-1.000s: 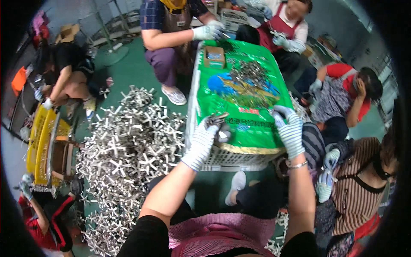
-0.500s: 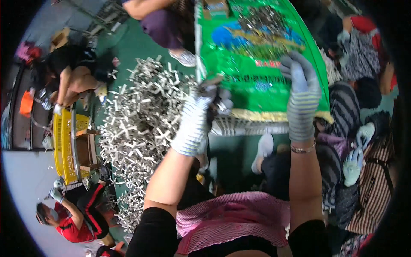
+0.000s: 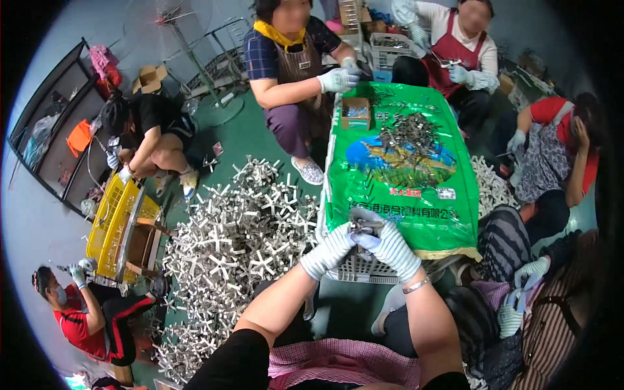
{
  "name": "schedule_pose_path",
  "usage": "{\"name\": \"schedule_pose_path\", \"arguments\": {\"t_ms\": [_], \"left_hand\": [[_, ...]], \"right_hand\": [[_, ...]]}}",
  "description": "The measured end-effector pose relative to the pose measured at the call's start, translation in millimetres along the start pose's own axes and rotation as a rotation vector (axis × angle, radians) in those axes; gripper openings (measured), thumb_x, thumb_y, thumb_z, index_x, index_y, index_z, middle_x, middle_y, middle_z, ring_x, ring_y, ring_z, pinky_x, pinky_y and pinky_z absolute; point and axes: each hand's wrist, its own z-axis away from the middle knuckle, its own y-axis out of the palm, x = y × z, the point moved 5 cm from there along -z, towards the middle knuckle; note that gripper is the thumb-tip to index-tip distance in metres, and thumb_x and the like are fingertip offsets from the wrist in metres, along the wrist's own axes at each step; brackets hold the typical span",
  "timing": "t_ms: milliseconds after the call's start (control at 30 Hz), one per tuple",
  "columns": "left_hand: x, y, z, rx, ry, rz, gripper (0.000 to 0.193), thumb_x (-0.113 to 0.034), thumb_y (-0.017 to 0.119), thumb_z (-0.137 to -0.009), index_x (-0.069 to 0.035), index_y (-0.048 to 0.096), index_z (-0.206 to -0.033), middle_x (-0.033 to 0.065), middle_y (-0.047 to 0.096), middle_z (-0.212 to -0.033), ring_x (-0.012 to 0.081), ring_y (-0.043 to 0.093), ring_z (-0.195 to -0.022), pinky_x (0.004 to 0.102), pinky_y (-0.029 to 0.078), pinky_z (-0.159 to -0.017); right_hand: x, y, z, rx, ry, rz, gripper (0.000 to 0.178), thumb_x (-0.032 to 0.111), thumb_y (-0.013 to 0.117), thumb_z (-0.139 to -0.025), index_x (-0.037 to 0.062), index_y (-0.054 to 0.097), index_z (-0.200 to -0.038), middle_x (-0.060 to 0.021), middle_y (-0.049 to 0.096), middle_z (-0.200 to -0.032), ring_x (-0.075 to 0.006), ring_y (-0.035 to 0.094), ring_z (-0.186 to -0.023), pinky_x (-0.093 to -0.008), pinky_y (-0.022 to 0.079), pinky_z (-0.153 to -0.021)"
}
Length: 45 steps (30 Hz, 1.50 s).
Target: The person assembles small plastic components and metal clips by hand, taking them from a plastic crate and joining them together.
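My left hand (image 3: 329, 253) and my right hand (image 3: 394, 248), both in striped white-and-grey work gloves, meet above the near edge of a green printed sack (image 3: 416, 227). Closed fingers of both hands come together around small dark grey pieces (image 3: 361, 225), mostly hidden by the gloves, so their exact shape is unclear. The sack lies flat as a cover over a white plastic crate (image 3: 370, 269). Beyond my hands, a heap of small dark metal parts (image 3: 411, 140) rests on the sack. A small cardboard box (image 3: 355, 113) stands at its far left corner.
Left of the crate, a large pile of pale cross-shaped metal parts (image 3: 244, 244) covers the floor. A yellow plastic crate (image 3: 116, 224) stands farther left, near a standing fan (image 3: 188, 55). Several co-workers sit or squat around, including one in a yellow scarf (image 3: 286, 78) across the sack.
My right hand has come down and left from over the sack to meet my left hand, which has shifted right and lower. The view has tilted up, showing more co-workers.
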Motion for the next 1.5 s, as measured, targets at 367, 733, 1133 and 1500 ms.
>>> {"name": "schedule_pose_path", "arguments": {"t_ms": [367, 733, 1133, 1500], "left_hand": [[-2.1, 7.0, -5.1, -0.041, -0.004, -0.015, 0.035, -0.019, 0.065, -0.081, -0.002, 0.058, -0.111, 0.0045, 0.062, -0.099, 0.0136, 0.060, -0.087, 0.0279, 0.052, -0.075], [-32.0, 17.5, 17.3, -0.025, -0.015, -0.080, 0.033, -0.023, 0.071, -0.078, -0.002, 0.061, -0.102, 0.0049, 0.062, -0.095, 0.0135, 0.059, -0.087, 0.0289, 0.050, -0.078], [-49.5, 14.7, 26.9, -0.101, -0.141, -0.174, 0.022, -0.008, 0.059, -0.086, 0.001, 0.057, -0.106, 0.0064, 0.061, -0.087, 0.0175, 0.060, -0.075, 0.0309, 0.051, -0.067], [-5.5, 14.8, 45.3, 0.111, -0.145, 0.091, 0.038, -0.028, 0.072, -0.080, -0.008, 0.049, -0.104, 0.0056, 0.049, -0.070, 0.0193, 0.053, -0.058, 0.0347, 0.047, -0.049]], "right_hand": [[6.9, -6.1, -1.5, -0.094, -0.211, 0.276, 0.040, 0.010, 0.068, -0.079, 0.0041, 0.060, -0.117, -0.0040, 0.062, -0.104, -0.0117, 0.057, -0.094, -0.0286, 0.046, -0.087], [16.7, 5.6, 5.3, -0.027, -0.191, 0.115, 0.045, 0.013, 0.068, -0.080, 0.0042, 0.055, -0.122, -0.0069, 0.060, -0.106, -0.0165, 0.060, -0.092, -0.0277, 0.050, -0.081], [20.4, -24.1, 6.3, 0.120, -0.142, -0.786, 0.050, 0.024, 0.059, -0.088, 0.0019, 0.045, -0.131, -0.0155, 0.052, -0.129, -0.0253, 0.047, -0.121, -0.0415, 0.035, -0.104], [130.0, -68.4, 79.9, 0.240, -0.788, -0.748, 0.031, 0.030, 0.048, -0.095, 0.0056, 0.063, -0.106, -0.0170, 0.060, -0.110, -0.0303, 0.056, -0.102, -0.0411, 0.045, -0.091]]}}
